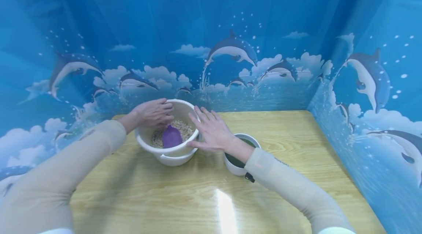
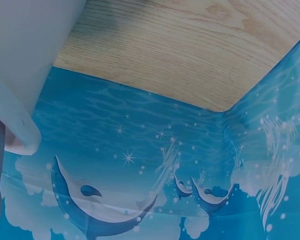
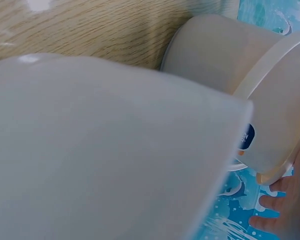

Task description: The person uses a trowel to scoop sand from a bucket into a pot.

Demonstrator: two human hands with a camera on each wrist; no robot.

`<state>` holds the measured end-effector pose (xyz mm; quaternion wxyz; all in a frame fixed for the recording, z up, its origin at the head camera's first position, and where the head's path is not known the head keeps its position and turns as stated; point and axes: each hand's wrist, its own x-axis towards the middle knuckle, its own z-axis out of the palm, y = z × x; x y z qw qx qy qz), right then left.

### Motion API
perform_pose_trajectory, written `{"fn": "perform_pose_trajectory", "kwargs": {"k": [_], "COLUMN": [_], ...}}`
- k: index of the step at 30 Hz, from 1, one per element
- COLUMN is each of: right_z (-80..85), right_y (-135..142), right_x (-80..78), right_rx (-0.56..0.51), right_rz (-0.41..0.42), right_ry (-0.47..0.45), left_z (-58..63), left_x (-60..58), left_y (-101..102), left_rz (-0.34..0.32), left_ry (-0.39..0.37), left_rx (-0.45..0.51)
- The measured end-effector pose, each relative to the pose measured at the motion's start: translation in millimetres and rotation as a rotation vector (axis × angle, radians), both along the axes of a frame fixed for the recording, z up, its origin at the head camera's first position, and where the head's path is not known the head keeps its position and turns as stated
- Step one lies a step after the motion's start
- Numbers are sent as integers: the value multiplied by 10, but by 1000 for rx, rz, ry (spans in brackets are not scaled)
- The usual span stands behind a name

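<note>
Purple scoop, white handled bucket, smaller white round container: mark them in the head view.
Purple scoop [image 1: 172, 138]: head view, on the blade.
White handled bucket [image 1: 182, 111]: head view, on inner far wall.
Smaller white round container [image 1: 233, 168]: head view, on outer wall.

The left hand [image 1: 153, 112] held its fingers curled — near it, the right hand [image 1: 212, 129] spread its own, forearms [image 1: 283, 178] angled inward.

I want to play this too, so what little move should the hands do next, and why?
Perhaps the left hand should push the purple scoop a little into the tan grains, to fill it. That hand is curled at the scoop's end, and the scoop's visible face looks bare. The right hand, spread at the rim of the white bucket, could steady it.
</note>
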<state>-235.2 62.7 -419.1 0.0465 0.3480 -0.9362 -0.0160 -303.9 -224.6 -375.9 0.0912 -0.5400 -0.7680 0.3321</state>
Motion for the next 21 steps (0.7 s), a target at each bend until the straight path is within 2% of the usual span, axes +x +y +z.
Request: {"fn": "perform_pose_trajectory", "kwargs": {"k": [7,21], "right_z": [-1,-4], "right_y": [-5,-4], "right_x": [6,17], "right_rx": [6,-3], "right_rz": [-6,-13], "right_ry": [1,-13], "left_z": [61,317], "left_x": [-12,-47], "left_y": [-16,-5], "left_rz": [-25,-49], "left_ry": [23,167], "left_rx": [-12,-39]}}
